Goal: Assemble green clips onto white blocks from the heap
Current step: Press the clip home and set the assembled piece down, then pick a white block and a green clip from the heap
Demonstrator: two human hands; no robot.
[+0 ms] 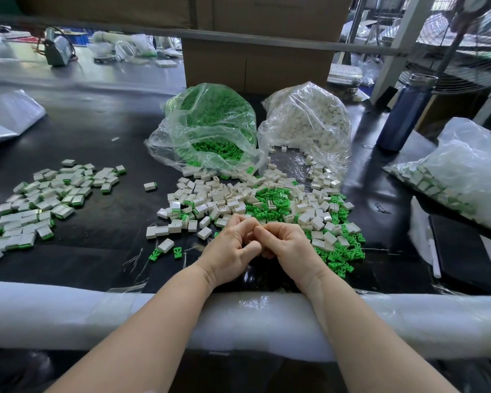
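Both forearms are bare right up to the lower picture edge, with no sleeves showing. The left hand and right hand wear no gloves, rings, watch or wristband. The fingernails look short and plain.

The heap of loose white blocks and green clips sprawls on the black table. Left of the heap, well apart, lie finished blocks, white with green edges.
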